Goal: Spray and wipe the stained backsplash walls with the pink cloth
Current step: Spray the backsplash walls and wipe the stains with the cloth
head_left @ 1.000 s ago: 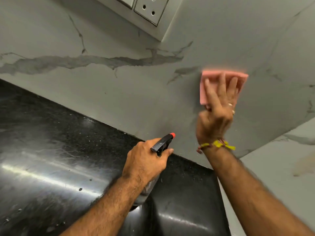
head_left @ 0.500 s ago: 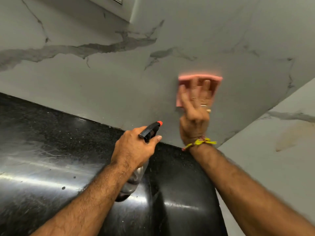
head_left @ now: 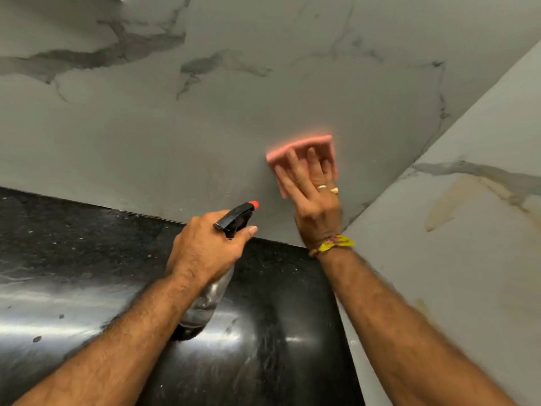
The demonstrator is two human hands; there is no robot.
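Wiping the grey marble-veined back wall (head_left: 205, 136), we see yellowish stains left on the white side wall (head_left: 456, 200) at three o'clock. Our right hand (head_left: 314, 197) presses the folded pink cloth (head_left: 301, 146) flat with straight fingers; our left hand (head_left: 205, 247) grips the clear spray bottle (head_left: 210, 300).

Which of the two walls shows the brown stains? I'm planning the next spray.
The side wall right of the corner has brownish streaks; the back wall under the pink cloth shows only grey veining.
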